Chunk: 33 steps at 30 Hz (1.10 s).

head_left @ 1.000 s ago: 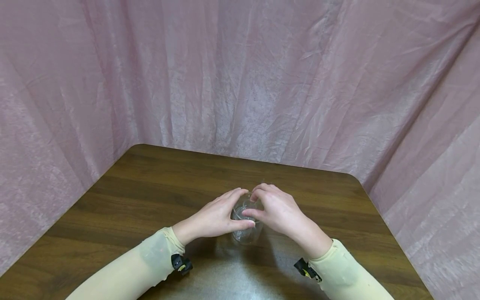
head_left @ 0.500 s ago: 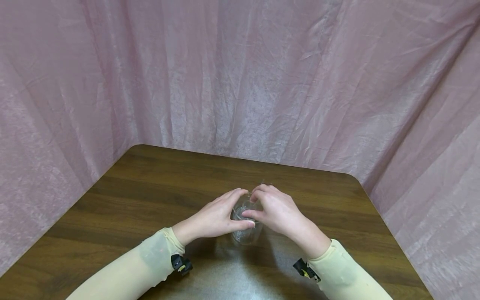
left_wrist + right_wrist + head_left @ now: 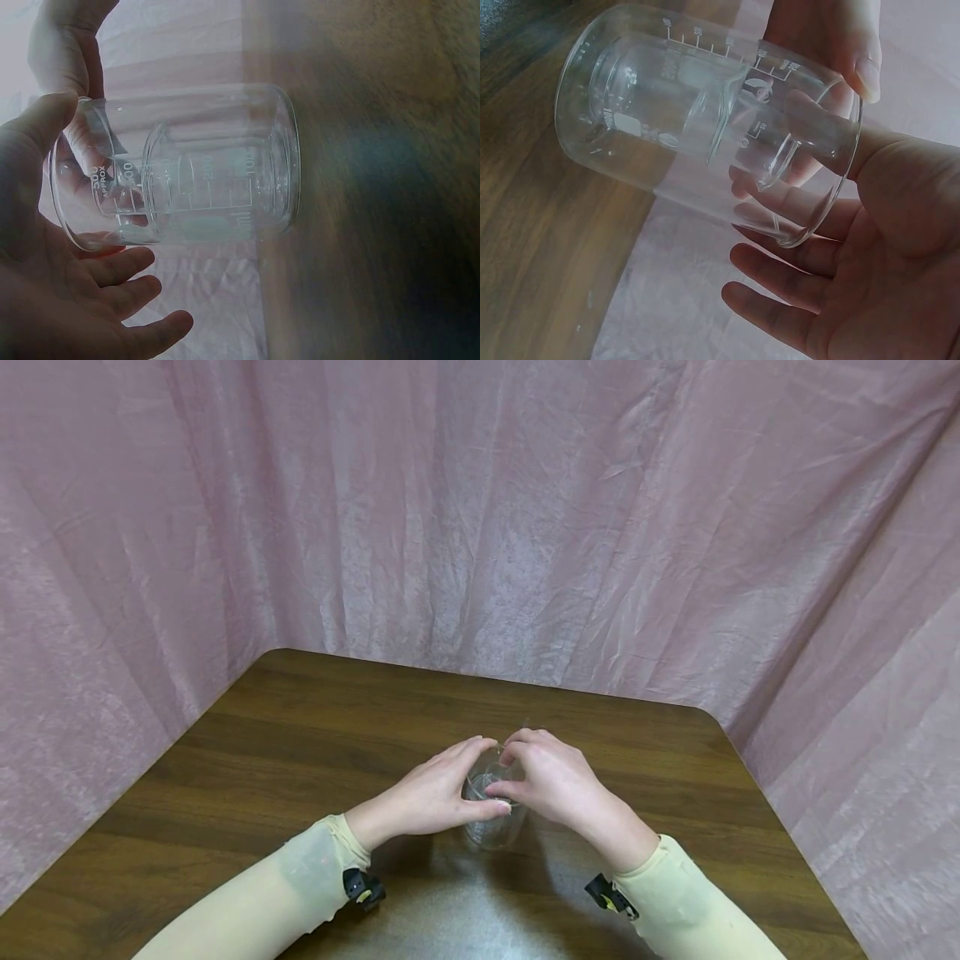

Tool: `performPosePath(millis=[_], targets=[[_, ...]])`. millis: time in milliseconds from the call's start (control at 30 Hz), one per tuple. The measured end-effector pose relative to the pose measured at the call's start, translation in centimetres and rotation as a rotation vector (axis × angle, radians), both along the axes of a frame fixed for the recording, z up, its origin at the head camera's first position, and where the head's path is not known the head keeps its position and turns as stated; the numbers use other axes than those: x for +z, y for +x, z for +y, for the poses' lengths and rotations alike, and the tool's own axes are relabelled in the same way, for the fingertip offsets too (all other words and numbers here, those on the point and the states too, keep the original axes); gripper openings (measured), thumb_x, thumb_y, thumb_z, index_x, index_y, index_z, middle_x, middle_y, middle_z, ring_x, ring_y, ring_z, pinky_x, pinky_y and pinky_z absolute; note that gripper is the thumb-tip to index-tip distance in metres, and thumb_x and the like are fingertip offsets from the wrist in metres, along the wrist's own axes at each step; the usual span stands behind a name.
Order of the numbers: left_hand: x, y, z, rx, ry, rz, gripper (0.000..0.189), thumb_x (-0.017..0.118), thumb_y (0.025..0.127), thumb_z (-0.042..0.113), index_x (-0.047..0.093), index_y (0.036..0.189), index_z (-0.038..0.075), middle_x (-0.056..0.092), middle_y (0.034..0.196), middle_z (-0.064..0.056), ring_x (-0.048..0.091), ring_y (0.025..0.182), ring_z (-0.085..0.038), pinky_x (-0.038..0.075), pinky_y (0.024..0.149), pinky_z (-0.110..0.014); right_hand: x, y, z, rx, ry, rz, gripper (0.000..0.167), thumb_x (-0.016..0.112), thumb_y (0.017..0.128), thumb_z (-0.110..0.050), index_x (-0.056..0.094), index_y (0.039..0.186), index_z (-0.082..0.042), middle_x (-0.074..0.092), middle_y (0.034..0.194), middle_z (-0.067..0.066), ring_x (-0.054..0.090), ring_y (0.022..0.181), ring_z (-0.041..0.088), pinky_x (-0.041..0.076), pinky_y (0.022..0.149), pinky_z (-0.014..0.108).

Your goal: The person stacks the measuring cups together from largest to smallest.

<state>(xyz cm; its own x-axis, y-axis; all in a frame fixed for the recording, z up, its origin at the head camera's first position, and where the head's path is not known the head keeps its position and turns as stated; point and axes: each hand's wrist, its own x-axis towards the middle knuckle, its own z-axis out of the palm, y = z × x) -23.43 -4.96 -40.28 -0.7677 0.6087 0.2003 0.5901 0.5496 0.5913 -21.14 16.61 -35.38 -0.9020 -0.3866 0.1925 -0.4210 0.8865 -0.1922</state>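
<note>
A large clear glass beaker (image 3: 491, 835) with a white scale stands upright on the table, in front of me. Inside it sits a smaller glass beaker (image 3: 202, 187). My left hand (image 3: 431, 789) grips the large beaker's rim from the left, thumb on the near side and index finger on the far side; its other fingers spread out below the rim in the left wrist view. My right hand (image 3: 562, 781) reaches into the mouth from the right. Its thumb and a finger seem to pinch a still smaller beaker (image 3: 776, 169) near the top, partly blurred by layered glass.
The brown wooden table (image 3: 315, 710) has rounded far corners. Pink velvet curtains (image 3: 480, 510) hang behind it and on both sides. A small black camera is strapped at each wrist, over pale yellow sleeves (image 3: 247, 893).
My right wrist and sleeve have shifted very slightly left, and the small glass rim beneath the right fingers seems a little lower. My left hand and the large beaker stay where they were.
</note>
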Motion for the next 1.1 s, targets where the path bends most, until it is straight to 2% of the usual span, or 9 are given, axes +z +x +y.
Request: performPosePath(millis=[333,667,867,1100], targets=[[-0.1,0.0,0.0,0.009,-0.008,-0.012,0.097,0.076,0.095,0.07,0.044,0.166,0.013,0.049,0.167,-0.007,0.046,0.155,-0.031,0.043,0.122,-0.058,0.3,-0.3,-0.3,-0.01,0.029,-0.022,0.035,0.098,0.083,-0.047,0.082,0.099,-0.02,0.075,0.123,-0.005,0.068,0.118,0.02,0.061,0.09,0.046],[-0.1,0.0,-0.1,-0.003,0.008,0.008,0.093,0.077,0.096,0.066,0.046,0.164,0.012,0.054,0.162,-0.006,0.051,0.15,-0.03,0.046,0.118,-0.057,0.4,-0.7,-0.5,-0.001,0.055,-0.042,0.029,0.1,0.079,-0.042,0.083,0.092,-0.022,0.076,0.116,-0.008,0.067,0.116,0.019,0.061,0.089,0.046],[-0.2,0.0,-0.1,-0.008,0.015,0.018,0.093,0.078,0.096,0.065,0.046,0.164,0.01,0.053,0.163,-0.008,0.052,0.15,-0.031,0.047,0.118,-0.057,0.5,-0.9,-0.7,0.007,0.07,-0.056,0.03,0.101,0.079,-0.043,0.084,0.092,-0.022,0.076,0.112,-0.009,0.068,0.112,0.019,0.061,0.087,0.045],[-0.3,-0.1,-0.1,-0.007,0.004,0.013,0.095,0.076,0.096,0.067,0.044,0.165,0.01,0.05,0.166,-0.009,0.048,0.153,-0.032,0.044,0.12,-0.057,0.7,-1.0,-0.8,0.027,0.115,-0.064,0.028,0.1,0.078,-0.044,0.081,0.084,-0.024,0.074,0.102,-0.011,0.067,0.105,0.019,0.06,0.082,0.042]])
